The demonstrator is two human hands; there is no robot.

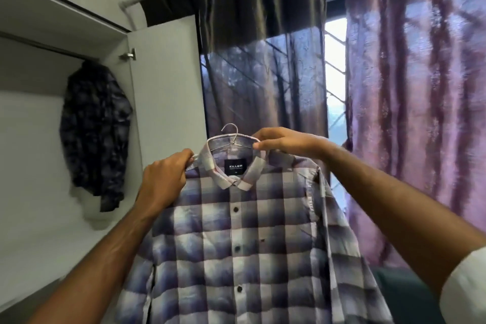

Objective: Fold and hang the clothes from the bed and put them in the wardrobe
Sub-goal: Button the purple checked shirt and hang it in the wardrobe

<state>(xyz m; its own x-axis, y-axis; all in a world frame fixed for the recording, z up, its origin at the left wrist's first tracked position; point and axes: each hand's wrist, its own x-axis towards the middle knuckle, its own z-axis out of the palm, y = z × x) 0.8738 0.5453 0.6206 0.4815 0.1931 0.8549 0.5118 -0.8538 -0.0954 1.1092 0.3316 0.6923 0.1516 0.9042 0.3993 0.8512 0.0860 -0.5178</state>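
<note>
The open wardrobe (39,139) stands at left, with a dark patterned garment (96,137) hanging inside near its open door (165,81). Purple curtains (415,87) cover the window behind. The checked shirt (236,244) hangs on a wire hanger (232,134), held up in front of the curtains. The left hand (164,181) grips the shirt's shoulder; the right hand (281,141) pinches the collar beside the hook.
</note>
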